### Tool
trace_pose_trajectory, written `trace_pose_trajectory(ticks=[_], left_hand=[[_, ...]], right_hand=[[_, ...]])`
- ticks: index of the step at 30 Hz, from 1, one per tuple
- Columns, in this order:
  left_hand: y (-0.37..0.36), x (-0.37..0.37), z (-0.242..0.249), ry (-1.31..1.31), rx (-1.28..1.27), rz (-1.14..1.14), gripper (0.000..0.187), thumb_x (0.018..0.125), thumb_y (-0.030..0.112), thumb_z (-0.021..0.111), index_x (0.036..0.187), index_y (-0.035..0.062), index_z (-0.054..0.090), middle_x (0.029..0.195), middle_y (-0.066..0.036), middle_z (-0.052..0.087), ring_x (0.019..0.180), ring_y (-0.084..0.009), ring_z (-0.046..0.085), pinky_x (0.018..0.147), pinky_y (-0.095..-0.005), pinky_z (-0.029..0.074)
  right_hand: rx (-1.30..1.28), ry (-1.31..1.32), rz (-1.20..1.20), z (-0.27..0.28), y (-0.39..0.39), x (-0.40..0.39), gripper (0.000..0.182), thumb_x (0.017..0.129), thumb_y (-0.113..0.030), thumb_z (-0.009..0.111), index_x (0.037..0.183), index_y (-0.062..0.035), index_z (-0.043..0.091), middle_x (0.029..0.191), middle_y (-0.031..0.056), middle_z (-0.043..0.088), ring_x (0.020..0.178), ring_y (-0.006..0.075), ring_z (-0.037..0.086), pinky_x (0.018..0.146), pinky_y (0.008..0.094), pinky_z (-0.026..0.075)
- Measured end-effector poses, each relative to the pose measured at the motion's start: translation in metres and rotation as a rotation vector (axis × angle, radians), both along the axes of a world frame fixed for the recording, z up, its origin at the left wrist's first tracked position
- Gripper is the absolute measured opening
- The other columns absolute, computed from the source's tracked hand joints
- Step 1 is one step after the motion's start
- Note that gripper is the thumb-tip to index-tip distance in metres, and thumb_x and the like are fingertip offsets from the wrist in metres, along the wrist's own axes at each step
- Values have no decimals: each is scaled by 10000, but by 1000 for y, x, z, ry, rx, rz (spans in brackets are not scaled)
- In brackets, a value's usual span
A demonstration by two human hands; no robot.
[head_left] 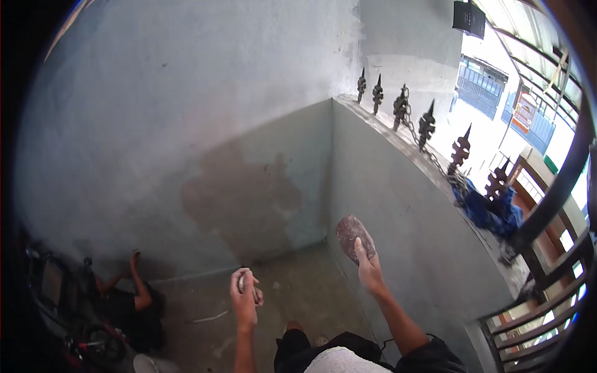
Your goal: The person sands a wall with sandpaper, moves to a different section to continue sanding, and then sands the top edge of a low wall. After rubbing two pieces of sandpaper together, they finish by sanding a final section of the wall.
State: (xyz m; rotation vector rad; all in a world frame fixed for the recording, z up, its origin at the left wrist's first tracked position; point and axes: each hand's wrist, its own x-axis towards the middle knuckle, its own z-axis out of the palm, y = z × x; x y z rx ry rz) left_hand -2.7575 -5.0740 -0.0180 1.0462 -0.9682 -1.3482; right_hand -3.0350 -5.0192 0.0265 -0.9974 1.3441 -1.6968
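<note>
The right hand has its grip closed on a mottled red-brown oval object at one o'clock from the torso; the left hand, at ten, curls around a small pale object.

no readable text anywhere

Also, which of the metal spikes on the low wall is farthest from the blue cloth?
The spike at the far end of the row, nearest the tall wall; the others all stand closer to the blue cloth.
</note>
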Motion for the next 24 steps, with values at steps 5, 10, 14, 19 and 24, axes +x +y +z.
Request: trace_pose_trajectory(ticks=[5,10,14,19,24], left_hand=[[-155,-2,33,-64,-155,35,262,976,199,614,1196,94,517,797,-6,539,484,-29,425,392,-203,328],[-315,1,100,-150,-373,6,273,976,187,614,1207,89,506,812,-17,561,508,-31,442,420,-208,356],[-439,-9,186,-238,-696,-16,238,1000,215,578,1181,81,503,845,-22,577,589,-61,515,485,-217,430],[-533,-55,305,-535,-1035,10,323,1019,232,542,1300,88,476,905,-36,598,711,-81,568,538,-233,490],[-637,-102,399,-791,-1715,380,456,1027,327,524,1435,142,441,864,-13,573,626,-65,479,514,-243,429]], right_hand=[[-92,99,-121,2,-122,-32,528,1063,-323,419,1427,59,393,1387,109,493,1295,178,448,1111,319,332],[-89,253,-205,45,-240,-52,613,1063,-396,372,1473,56,310,1447,175,436,1363,222,373,1144,326,264],[-84,437,-211,89,-326,-77,550,1074,-284,354,1512,29,240,1500,202,385,1408,228,341,1157,329,244],[-513,822,-353,133,-446,-132,583,1050,-112,336,1559,-31,64,1612,202,164,1491,297,186,1188,360,183],[-483,1058,-465,192,-546,-188,593,1039,-96,332,1553,-19,46,1586,241,195,1476,378,181,1202,417,183]])
